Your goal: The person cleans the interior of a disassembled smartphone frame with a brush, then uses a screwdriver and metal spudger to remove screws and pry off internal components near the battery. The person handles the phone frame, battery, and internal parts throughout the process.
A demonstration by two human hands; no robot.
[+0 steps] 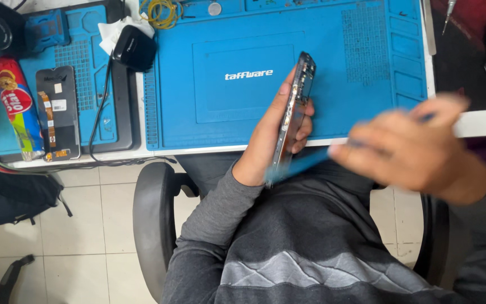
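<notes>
Blue mat [243, 121] on desk, upper frame. Opened phone [292, 115] gripped edge-on by left hand [271, 141], centre frame. Blue tool [305, 160] clasped in blurred right hand [417, 149], touching phone's lower edge. Separation judged incomplete.

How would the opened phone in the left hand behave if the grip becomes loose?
The opened phone is thin and held on edge by the left hand, so it would probably slip or tip sideways. Its exposed inner parts look fragile, so a fall could harm them. It seems stiff, not floppy.
</notes>
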